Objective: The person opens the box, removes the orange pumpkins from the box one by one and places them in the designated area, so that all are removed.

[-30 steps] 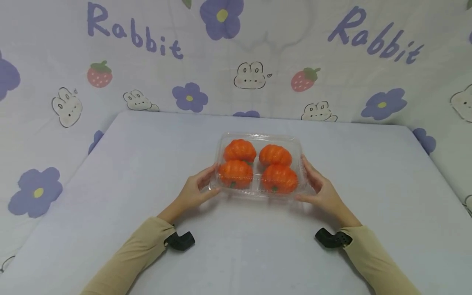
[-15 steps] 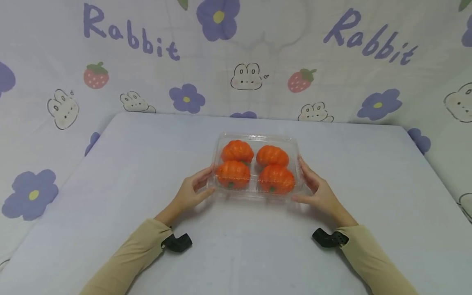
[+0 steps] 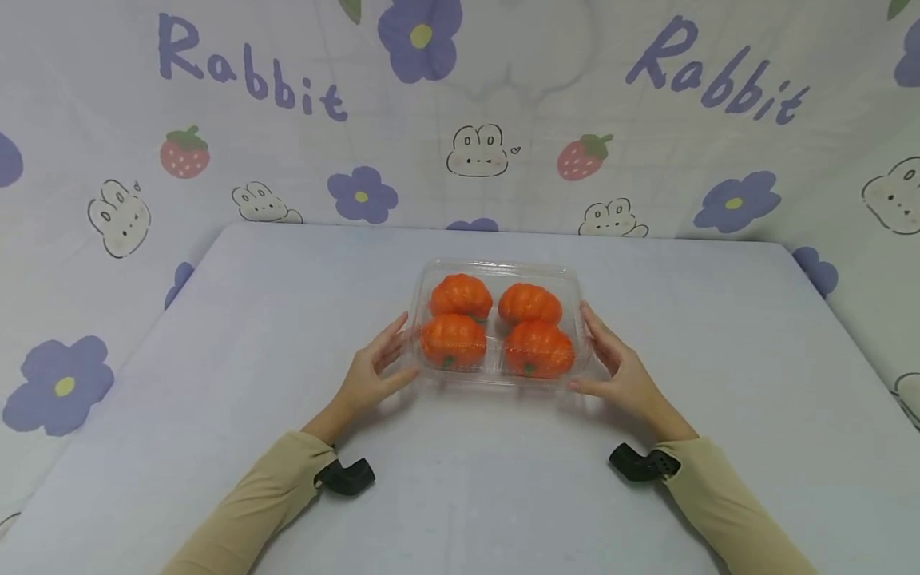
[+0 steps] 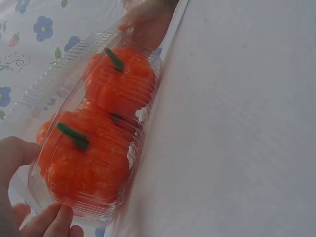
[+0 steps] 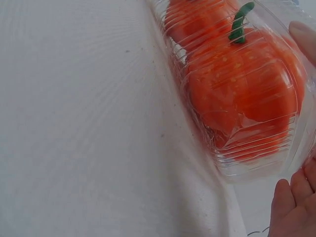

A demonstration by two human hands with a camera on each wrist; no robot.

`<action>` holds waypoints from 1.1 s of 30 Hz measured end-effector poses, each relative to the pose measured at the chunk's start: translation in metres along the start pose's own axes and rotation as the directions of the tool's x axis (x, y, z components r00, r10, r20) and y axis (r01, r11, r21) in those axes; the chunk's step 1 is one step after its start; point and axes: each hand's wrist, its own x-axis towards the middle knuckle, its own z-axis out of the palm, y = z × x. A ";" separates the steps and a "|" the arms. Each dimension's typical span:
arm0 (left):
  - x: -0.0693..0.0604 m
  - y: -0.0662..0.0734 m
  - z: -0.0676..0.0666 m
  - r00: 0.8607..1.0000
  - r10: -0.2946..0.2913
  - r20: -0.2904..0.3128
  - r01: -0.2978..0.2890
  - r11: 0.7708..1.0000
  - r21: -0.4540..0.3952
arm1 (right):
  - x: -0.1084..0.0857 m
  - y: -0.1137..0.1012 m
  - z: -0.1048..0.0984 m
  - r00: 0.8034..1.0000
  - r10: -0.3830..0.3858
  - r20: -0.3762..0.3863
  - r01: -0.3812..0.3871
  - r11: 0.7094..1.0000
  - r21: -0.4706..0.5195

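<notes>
Clear box [image 3: 494,358] | on table [image 3: 474,487] — between left hand [image 3: 365,380], right hand [image 3: 627,382]

Pumpkins [image 3: 454,339] in container [image 3: 496,267] on table [image 3: 460,479], between left grip [image 3: 368,379] and right grip [image 3: 627,379], backdrop [image 3: 402,136] behind

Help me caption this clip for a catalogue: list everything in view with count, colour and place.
Table: 1, white, across the lower view
Backdrop: 1, white, behind the table
Backdrop prints: many, purple flowers, red strawberries, outlined rabbits and purple lettering, spread over it
Container: 1, clear, mid-table, on or just above it (cannot tell)
Pumpkins: 4, orange, green stems on some, two by two inside the container
Wrist devices: 2, black, poking from the sleeves
Sleeves: 2, tan, at lower left and right
Left hand: 1, bare, at the container's left end
Right hand: 1, bare, at its right end
</notes>
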 end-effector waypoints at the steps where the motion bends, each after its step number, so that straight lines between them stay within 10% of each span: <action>1: 0.000 0.000 0.000 1.000 -0.008 -0.004 0.008 1.000 -0.011 | 0.000 0.000 0.000 1.000 -0.002 0.000 0.002 1.000 -0.002; 16: 0.001 0.001 0.002 0.991 -0.124 -0.042 0.124 0.992 0.021 | 0.001 -0.005 -0.003 0.999 -0.037 -0.038 0.038 0.999 0.014; 33: -0.001 0.001 0.002 0.998 -0.047 -0.031 0.048 0.999 0.021 | 0.012 -0.013 -0.016 0.995 -0.068 -0.070 0.072 0.996 0.055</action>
